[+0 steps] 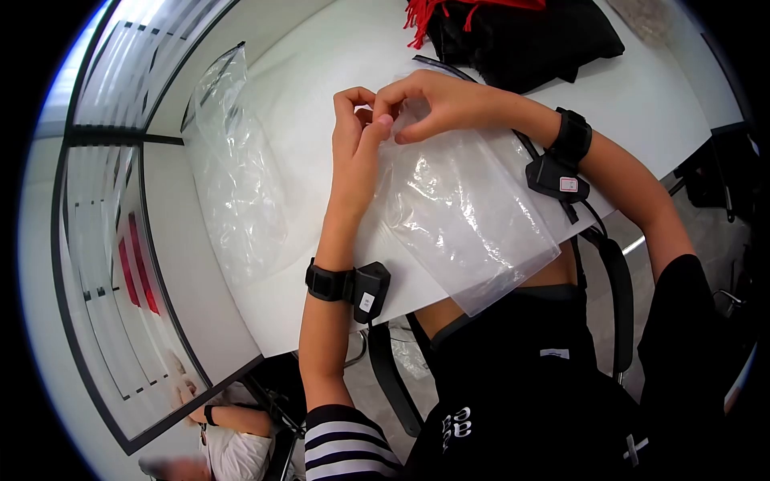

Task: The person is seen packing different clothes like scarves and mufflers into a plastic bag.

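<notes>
the left hand point(357, 128) and the right hand point(433, 103) meet at the far edge of a clear plastic bag point(469, 220). the bag lies flat on the white table point(305, 88) directly in front of the person, with its near corner hanging just over the table's near edge. left hand: fingers curled, thumb and fingertips pinched on the bag's far rim. right hand: likewise closed, thumb and forefinger nipping the same rim just beside the left — whether the two hands' fingertips touch cannot be told. each wrist carries a black strap with a small device: left wrist strap point(345, 284), right wrist strap point(565, 156). a second plastic bag point(233, 176), also clear and creased, lies to the left on the table, apart from the first. at the far side rests a black cloth bundle point(521, 40) with a red fringe point(425, 16) at its left end. at the near left, below table level, another person point(228, 437) is partly in view — one arm with a wristband.
</notes>
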`<action>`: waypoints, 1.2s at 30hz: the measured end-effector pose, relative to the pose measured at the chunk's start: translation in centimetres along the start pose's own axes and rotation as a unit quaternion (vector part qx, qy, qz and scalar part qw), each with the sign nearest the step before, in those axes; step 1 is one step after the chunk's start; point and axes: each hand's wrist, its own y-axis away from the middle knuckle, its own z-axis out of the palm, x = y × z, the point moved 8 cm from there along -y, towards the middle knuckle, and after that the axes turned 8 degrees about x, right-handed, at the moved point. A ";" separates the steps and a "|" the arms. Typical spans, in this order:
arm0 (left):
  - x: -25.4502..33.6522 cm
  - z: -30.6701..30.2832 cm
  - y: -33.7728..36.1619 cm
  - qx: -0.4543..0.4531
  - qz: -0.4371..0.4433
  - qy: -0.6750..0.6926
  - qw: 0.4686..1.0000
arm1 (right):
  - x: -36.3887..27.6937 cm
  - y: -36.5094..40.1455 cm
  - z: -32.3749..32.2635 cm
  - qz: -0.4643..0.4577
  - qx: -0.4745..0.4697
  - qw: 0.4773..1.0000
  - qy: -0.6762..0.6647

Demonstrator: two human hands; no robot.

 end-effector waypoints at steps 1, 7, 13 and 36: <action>0.1 0.1 0.1 -0.009 0.002 0.007 1.000 | 0.2 0.0 0.0 0.021 -0.005 1.000 -0.016; 0.7 0.5 0.4 -0.033 0.005 -0.020 0.999 | 0.2 0.0 0.1 0.059 -0.040 0.996 -0.056; -0.1 0.6 0.0 -0.004 -0.025 0.035 0.999 | 0.1 0.2 0.3 0.068 -0.035 0.994 -0.080; 1.2 0.4 -2.3 -0.004 0.085 -0.095 0.992 | -1.7 -0.2 1.7 -0.002 -0.101 0.995 -0.014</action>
